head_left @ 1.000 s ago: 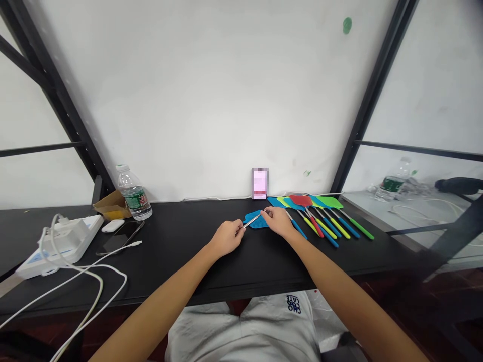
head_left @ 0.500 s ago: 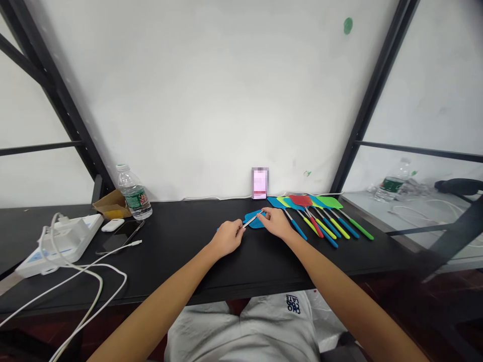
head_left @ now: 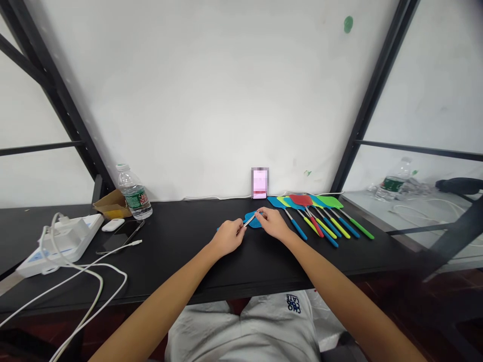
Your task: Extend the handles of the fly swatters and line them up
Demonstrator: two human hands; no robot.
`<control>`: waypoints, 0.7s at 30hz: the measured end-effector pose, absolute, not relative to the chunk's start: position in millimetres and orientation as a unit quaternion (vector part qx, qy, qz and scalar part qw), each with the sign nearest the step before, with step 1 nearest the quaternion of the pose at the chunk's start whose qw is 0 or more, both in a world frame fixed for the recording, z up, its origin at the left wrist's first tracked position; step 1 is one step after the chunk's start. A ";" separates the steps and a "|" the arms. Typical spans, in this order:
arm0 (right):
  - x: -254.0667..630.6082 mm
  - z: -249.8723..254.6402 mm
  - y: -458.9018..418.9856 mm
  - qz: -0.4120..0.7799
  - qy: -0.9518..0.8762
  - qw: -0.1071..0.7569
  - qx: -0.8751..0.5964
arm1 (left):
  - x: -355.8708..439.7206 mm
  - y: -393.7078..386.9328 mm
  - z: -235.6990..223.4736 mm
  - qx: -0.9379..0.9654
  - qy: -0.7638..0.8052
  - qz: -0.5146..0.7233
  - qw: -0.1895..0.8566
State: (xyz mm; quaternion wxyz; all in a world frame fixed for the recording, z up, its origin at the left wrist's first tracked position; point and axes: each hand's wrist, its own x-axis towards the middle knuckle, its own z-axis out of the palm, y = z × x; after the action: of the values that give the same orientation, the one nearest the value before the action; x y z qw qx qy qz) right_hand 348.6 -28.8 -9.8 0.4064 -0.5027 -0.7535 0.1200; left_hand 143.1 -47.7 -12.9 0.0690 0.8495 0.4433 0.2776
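A thin silver rod (head_left: pixel 249 220) runs slantwise between my two hands above the black table. My left hand (head_left: pixel 228 236) is closed round its lower left end. At the upper right end, the fingers of my right hand (head_left: pixel 272 222) pinch it. Just behind the rod lies a blue fly swatter head (head_left: pixel 256 221), partly covered by my right fingers. Whether the rod joins this head cannot be made out. A small bit of blue shows by the left hand's knuckles. To the right, several fly swatters (head_left: pixel 320 213) in blue, yellow, red and green lie fanned out, heads toward the wall.
A lit phone (head_left: pixel 260 183) leans on the wall behind my hands. On the left are a water bottle (head_left: pixel 135 196), a cardboard box (head_left: pixel 112 205), a white case (head_left: pixel 112 225), a dark phone (head_left: pixel 121 236), a power strip (head_left: pixel 62 244) and loose white cables (head_left: pixel 101 281).
My right fingertips have shifted slightly left along the rod, toward my left hand, so a shorter stretch shows between them. The left hand has hardly moved.
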 end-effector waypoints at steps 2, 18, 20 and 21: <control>349.8 -9.7 -27.6 0.139 -0.740 0.426 -0.502 | 143.8 -49.5 -11.3 0.848 0.446 0.277 0.072; 362.8 -4.4 -25.0 0.396 -0.722 0.366 -0.434 | 137.8 -46.1 -7.2 0.844 0.453 0.284 0.055; 366.8 -3.2 -25.0 0.382 -0.759 0.308 -0.427 | 135.7 -43.6 -7.9 0.849 0.448 0.276 0.051; 368.2 -2.4 -25.5 0.375 -0.774 0.287 -0.423 | 134.8 -42.5 -8.3 0.851 0.447 0.271 0.051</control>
State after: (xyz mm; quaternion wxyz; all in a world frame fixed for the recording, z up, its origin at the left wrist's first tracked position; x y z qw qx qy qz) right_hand 368.2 -25.5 -2.4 0.2867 -0.4229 -0.7737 0.3747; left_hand 134.8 -42.5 -8.3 0.0508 0.8508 0.4472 0.2712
